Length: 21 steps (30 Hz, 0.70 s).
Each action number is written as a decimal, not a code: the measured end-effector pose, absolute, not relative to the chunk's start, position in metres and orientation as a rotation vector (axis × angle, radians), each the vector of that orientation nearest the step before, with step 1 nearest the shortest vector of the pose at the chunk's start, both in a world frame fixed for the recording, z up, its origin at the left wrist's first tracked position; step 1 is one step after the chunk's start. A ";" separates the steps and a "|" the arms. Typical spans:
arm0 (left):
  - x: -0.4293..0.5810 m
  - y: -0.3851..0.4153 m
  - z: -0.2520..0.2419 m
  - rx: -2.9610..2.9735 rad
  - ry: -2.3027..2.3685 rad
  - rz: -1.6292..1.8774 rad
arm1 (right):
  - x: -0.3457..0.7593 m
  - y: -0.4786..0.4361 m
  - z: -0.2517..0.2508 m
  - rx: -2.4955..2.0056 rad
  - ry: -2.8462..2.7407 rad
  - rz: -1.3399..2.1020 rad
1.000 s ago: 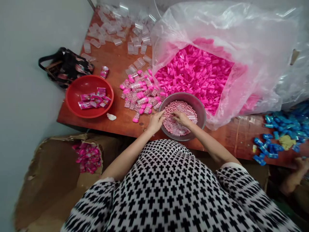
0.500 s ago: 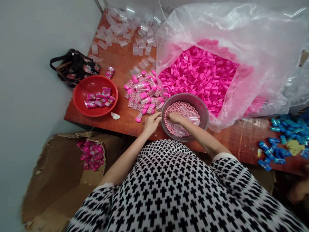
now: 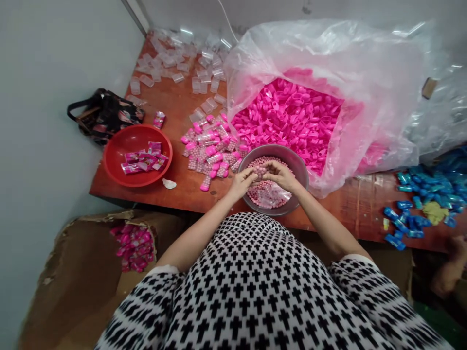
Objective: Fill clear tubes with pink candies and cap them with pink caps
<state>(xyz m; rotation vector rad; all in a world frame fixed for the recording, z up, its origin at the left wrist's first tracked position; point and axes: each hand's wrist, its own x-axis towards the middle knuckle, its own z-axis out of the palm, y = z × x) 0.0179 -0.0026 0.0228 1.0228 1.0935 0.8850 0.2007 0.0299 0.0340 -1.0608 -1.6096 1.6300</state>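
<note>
Over the grey bowl of small pink balls, both hands meet at a small clear container filled with pink balls. My left hand is closed on its left end. The fingers of my right hand pinch the other end. Several clear containers lie among the balls in the bowl. Just left of it is a pile of filled containers with pink caps. Behind the bowl, an open plastic bag holds loose pink caps.
A red bowl with pink packets stands left, beside a dark floral bag. Clear containers lie at the back. Blue-capped items lie right, near another person's arm. An open carton stands below the table.
My right hand has come up out of the balls and to the left hand, with a ball-filled container now between them. My left hand has moved right, over the bowl. The view has shifted slightly.
</note>
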 end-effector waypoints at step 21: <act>0.031 0.005 0.021 1.449 1.075 0.653 | 0.228 0.006 0.052 -1.276 -2.341 1.048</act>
